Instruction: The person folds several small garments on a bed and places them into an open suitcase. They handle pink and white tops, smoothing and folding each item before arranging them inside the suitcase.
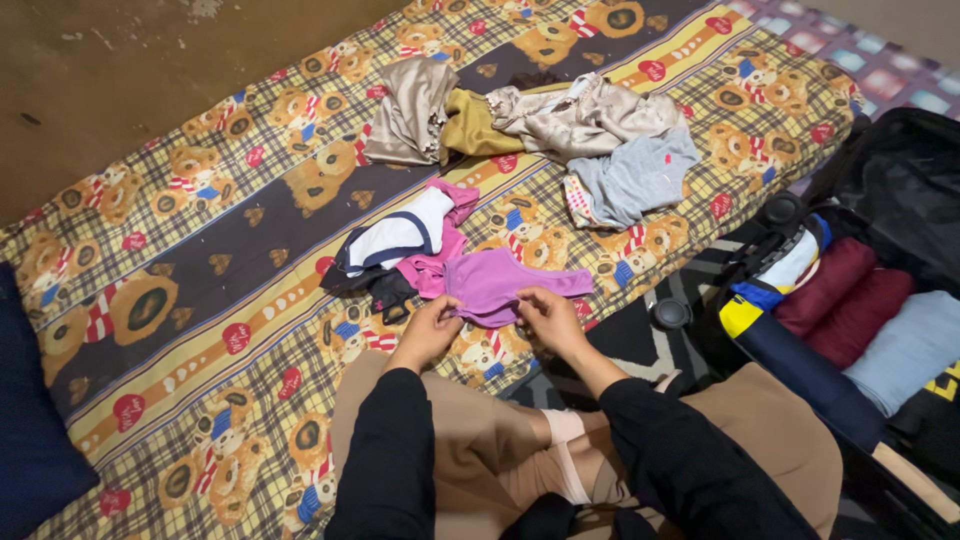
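We are pinching the near edge of the small purple cotton garment (505, 285) with our left hand (428, 333) and right hand (550, 318), each grip pressed together on its cloth, as it is lying on the bear-patterned mattress (180, 330) beside the pink and navy clothes pile (400, 250).

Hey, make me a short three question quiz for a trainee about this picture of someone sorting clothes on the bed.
1. True or false: both hands grip the purple garment.
2. Which lies nearest the purple garment? A) beige clothes B) pink garment C) grey garment
3. What stands open at the person's right?

Key:
1. True: the left hand and right hand pinch the purple garment.
2. B: the pink garment touches it; the beige clothes and grey garment lie farther off.
3. A packed suitcase.
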